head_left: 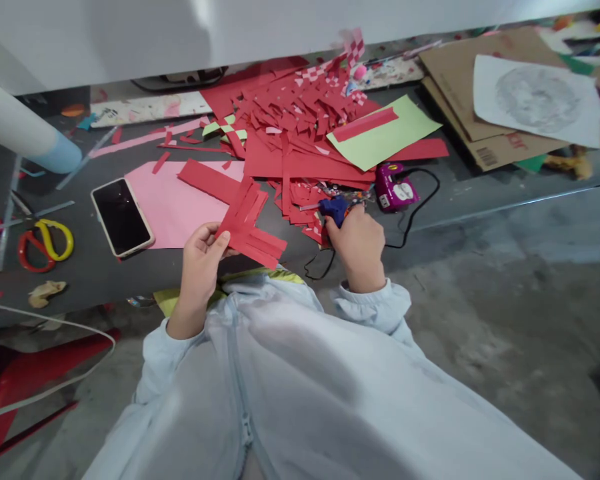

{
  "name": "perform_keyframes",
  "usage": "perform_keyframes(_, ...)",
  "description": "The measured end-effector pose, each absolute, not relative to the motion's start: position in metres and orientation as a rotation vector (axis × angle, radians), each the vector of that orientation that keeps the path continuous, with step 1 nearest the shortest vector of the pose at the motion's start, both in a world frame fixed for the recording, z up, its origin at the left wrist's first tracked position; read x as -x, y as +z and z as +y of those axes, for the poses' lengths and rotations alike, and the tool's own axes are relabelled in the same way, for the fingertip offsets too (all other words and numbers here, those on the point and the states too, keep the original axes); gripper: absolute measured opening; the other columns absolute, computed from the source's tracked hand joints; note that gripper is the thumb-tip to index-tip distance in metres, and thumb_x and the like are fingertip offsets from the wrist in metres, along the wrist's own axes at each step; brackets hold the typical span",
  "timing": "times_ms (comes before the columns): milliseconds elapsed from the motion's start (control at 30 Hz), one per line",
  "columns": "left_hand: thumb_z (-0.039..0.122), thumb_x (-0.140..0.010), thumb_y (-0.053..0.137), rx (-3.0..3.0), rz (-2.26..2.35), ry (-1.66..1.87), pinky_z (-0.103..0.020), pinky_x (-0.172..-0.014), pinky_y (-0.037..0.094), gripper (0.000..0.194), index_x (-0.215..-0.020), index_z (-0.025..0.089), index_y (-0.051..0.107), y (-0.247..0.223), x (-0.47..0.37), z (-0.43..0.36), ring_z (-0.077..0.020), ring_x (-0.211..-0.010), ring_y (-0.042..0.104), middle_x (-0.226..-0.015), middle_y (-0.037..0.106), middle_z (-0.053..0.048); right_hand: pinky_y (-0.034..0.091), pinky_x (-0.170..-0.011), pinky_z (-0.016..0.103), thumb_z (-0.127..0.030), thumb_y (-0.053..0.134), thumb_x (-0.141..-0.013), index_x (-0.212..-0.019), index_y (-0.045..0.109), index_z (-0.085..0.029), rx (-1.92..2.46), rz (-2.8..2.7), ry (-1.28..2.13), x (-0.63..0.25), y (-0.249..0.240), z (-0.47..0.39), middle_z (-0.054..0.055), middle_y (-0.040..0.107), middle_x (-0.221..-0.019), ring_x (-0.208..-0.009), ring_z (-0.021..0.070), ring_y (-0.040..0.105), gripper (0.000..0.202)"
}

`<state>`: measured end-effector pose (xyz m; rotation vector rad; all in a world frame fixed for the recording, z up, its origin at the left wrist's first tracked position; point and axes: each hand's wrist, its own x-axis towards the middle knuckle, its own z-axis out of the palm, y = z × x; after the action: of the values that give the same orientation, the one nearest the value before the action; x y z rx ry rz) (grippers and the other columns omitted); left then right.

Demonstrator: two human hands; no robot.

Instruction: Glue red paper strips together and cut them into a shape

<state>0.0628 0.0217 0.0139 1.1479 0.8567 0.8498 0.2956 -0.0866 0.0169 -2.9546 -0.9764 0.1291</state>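
Dk-grey surface (110,280): front edge runs right by wearer's lt-blue jacket (300,373). Bare strip betw. phone (123,217) & that edge; another bare stretch R of purple box (395,189). Back/centre crowded: red paper cuttings (300,107) heaped, lt-green sheet (397,130) at their R. L hand (200,260): thumb + fingers pinching red paper strips (245,217) nr front edge, partly over pink sheet (167,207). R hand (360,243): fingers at blue-handled tool (334,209), just L of purple box; gripped or merely touched, can't tell.
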Motion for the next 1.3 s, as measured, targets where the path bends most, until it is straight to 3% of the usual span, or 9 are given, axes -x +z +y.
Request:
perform_keyframes(167,0.048,-0.076,0.077,-1.118,0.831,0.844,-0.022,-0.061,0.061,0.035,-0.093,0.021,0.063,0.014,-0.064,0.021,-0.0103,-0.069,0.069,-0.086,0.07,0.001,0.048,-0.078,0.044,-0.038,0.055,-0.092,-0.113,0.061,-0.002,2.906,-0.999,0.092,-0.294,0.03,-0.094,0.03,0.07,-0.104,-0.095,0.0393,0.068,0.042)
perform_keyframes(300,0.047,-0.074,0.079,-1.078,0.819,0.843,-0.021,-0.059,0.06,0.034,-0.091,0.02,0.065,0.016,-0.063,0.021,-0.0103,-0.068,0.068,-0.083,0.071,0.001,0.049,-0.078,0.04,-0.038,0.053,-0.093,-0.113,0.066,-0.013,2.583,-1.084,0.206,-0.292,0.04,-0.094,0.017,0.074,-0.097,-0.093,0.0317,0.068,0.034)
perform_keyframes(367,0.047,-0.072,0.08,-1.073,0.824,0.851,-0.02,-0.057,0.059,0.035,-0.089,0.02,0.067,0.017,-0.063,0.022,-0.0097,-0.065,0.067,-0.081,0.071,0.001,0.05,-0.073,0.035,-0.046,0.052,-0.094,-0.105,0.069,-0.018,2.272,-1.137,0.422,-0.285,0.04,-0.089,0.009,0.073,-0.086,-0.082,0.025,0.068,0.034)
perform_keyframes(467,0.048,-0.07,0.082,-1.077,0.833,0.86,-0.02,-0.055,0.057,0.035,-0.086,0.019,0.07,0.018,-0.061,0.024,-0.0087,-0.059,0.064,-0.077,0.071,0.001,0.047,-0.056,0.028,-0.068,0.046,-0.091,-0.095,0.07,-0.019,1.787,-1.052,0.903,-0.266,0.036,-0.075,0.003,0.068,-0.07,-0.059,0.0163,0.062,0.054)
perform_keyframes(633,0.045,-0.069,0.084,-1.085,0.813,0.847,-0.018,-0.05,0.052,0.032,-0.083,0.018,0.072,0.026,-0.053,0.028,-0.0058,-0.05,0.057,-0.07,0.069,0.002,0.047,-0.046,0.026,-0.085,0.046,-0.078,-0.073,0.065,-0.02,1.387,-0.847,1.27,-0.235,0.032,-0.05,0.004,0.066,-0.066,-0.055,0.0137,0.059,0.067)
perform_keyframes(767,0.04,-0.073,0.08,-1.193,0.861,0.749,-0.018,-0.046,0.045,0.028,-0.084,0.015,0.074,0.04,-0.042,0.03,-0.0055,-0.048,0.052,-0.064,0.066,0.001,0.049,-0.044,0.025,-0.077,0.061,-0.075,-0.069,0.064,-0.021,1.252,-0.791,1.261,-0.229,0.032,-0.04,0.001,0.065,-0.064,-0.055,0.0137,0.061,0.056)
perform_keyframes(1000,0.043,-0.075,0.078,-1.24,0.889,0.716,-0.018,-0.044,0.037,0.029,-0.07,0.016,0.068,0.052,-0.033,0.031,-0.005,-0.046,0.044,-0.057,0.057,0.003,0.048,-0.04,0.023,-0.044,0.084,-0.069,-0.078,0.07,-0.021,1.318,-0.869,1.232,-0.223,0.031,-0.034,-0.003,0.063,-0.061,-0.047,0.0101,0.055,0.029)
perform_keyframes(1100,0.051,-0.083,0.07,-1.178,0.904,0.776,-0.019,-0.045,0.038,0.037,-0.068,0.018,0.063,0.047,-0.032,0.031,-0.0056,-0.045,0.044,-0.054,0.052,0.004,0.05,-0.041,0.024,-0.041,0.083,-0.071,-0.076,0.071,-0.022,1.309,-0.848,1.25,-0.22,0.029,-0.033,-0.003,0.063,-0.061,-0.049,0.0109,0.056,0.024)
perform_keyframes(1300,0.058,-0.091,0.057,-1.033,1.008,0.733,-0.02,-0.045,0.042,0.046,-0.075,0.016,0.068,0.04,-0.029,0.031,-0.0071,-0.048,0.051,-0.063,0.063,-0.002,0.048,-0.039,0.023,-0.043,0.083,-0.069,-0.077,0.071,-0.021,1.317,-0.788,1.289,-0.217,0.028,-0.03,-0.002,0.065,-0.064,-0.048,0.0102,0.054,0.027)
